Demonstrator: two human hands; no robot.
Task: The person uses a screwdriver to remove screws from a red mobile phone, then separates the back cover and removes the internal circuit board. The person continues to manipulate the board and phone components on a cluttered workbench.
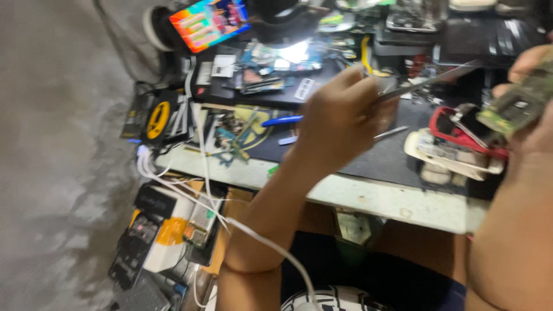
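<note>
Over the cluttered worktop [380, 198]: circuit board under hand inspection.
Left hand [340, 118] closed around tweezers [429, 80], tips aimed right; right hand [533, 92] pinches a green circuit board [514, 106] at the frame's edge. Probing appears underway; next contact likely demands steady, fine aim.

Dim, motion-blurred view — a lamp [295, 52] glares white over the bench [380, 198]; edges smear.

Left hand [340, 118] hovering over the workbench [380, 198] holding tweezers [429, 82] pointing right toward a circuit board [515, 103] sitting in the right hand [533, 115], phone [210, 23] lying behind at left, cable [199, 198] hanging before the bench.
</note>
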